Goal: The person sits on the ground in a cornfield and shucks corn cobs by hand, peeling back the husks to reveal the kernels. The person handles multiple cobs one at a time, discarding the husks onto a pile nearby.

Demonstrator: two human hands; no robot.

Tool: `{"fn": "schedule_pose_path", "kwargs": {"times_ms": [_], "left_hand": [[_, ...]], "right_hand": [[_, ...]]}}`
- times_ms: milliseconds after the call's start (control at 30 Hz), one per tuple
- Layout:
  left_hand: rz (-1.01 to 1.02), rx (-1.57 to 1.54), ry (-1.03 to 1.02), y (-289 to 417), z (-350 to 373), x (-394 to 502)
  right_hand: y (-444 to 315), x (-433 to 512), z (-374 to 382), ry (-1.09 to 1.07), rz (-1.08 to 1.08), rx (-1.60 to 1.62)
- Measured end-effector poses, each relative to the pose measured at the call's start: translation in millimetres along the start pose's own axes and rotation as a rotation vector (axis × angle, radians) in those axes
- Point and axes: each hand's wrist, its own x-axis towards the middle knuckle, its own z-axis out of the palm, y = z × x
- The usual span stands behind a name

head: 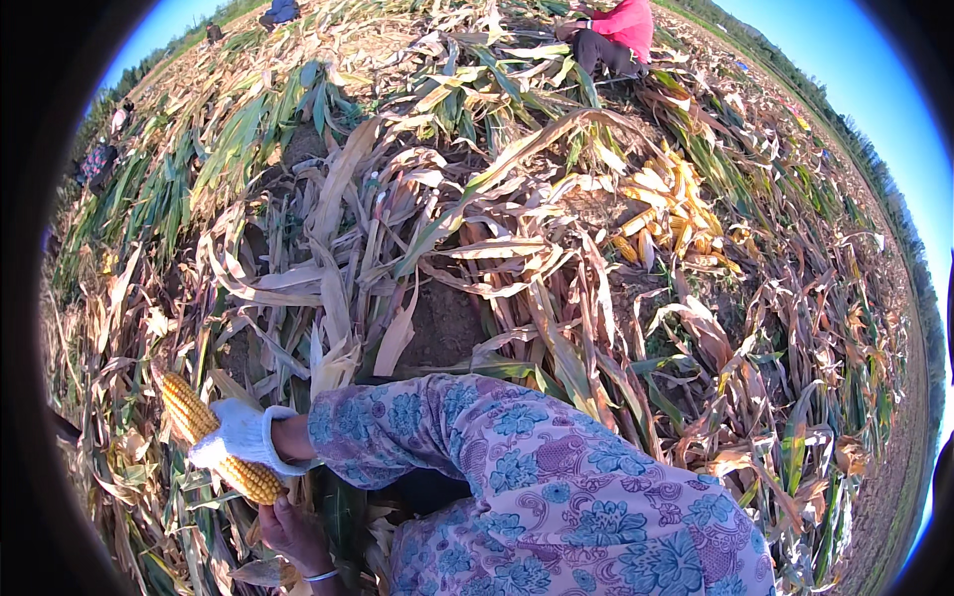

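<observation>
A husked ear of yellow corn [252,479] lies slantwise at the lower left of the view, its kernels bare. Around its middle is my right hand [237,439] in a white knit glove, reaching across from a floral sleeve [395,421]. My left hand [294,530], bare and with a bangle at the wrist, grips the ear's lower end with thumb and fingers; part of its grip is hidden. Dry husk leaves [339,365] stand just beyond the gloved wrist.
Cut corn stalks and dry leaves [514,249] cover the ground, with bare soil [443,324] showing between them. A pile of husked corn ears [682,208] lies ahead to the right. A person in a pink top [626,30] sits farther off; others are at the far left.
</observation>
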Motion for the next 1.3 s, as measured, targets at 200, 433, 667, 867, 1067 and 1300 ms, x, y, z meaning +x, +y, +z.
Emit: {"fn": "schedule_pose_path", "kwargs": {"times_ms": [200,433,667,867,1067,1300], "left_hand": [[0.177,-0.055,-0.025,53.5,-16.8,-14.1],[0.330,0.066,-0.258,81.9,-34.9,-35.8],[0.169,0.151,0.124,27.7,-89.5,-32.0],[-0.007,0.388,0.265,-26.6,-123.1,-33.5],[-0.308,0.346,0.014,-84.0,-106.0,-49.5],[-0.226,0.424,-0.040,-91.3,-113.7,-58.7]], "right_hand": [[-4.7,-19.8,9.1,-0.286,0.196,0.354],[-15.3,-32.5,15.8,-0.353,0.402,0.323],[-29.9,-34.8,8.6,-0.236,0.369,0.170],[-17.6,-29.0,5.9,-0.115,0.406,0.083],[3.3,-26.4,7.3,-0.194,0.437,-0.053],[7.3,-48.7,6.7,-0.319,0.686,-0.199]]}}
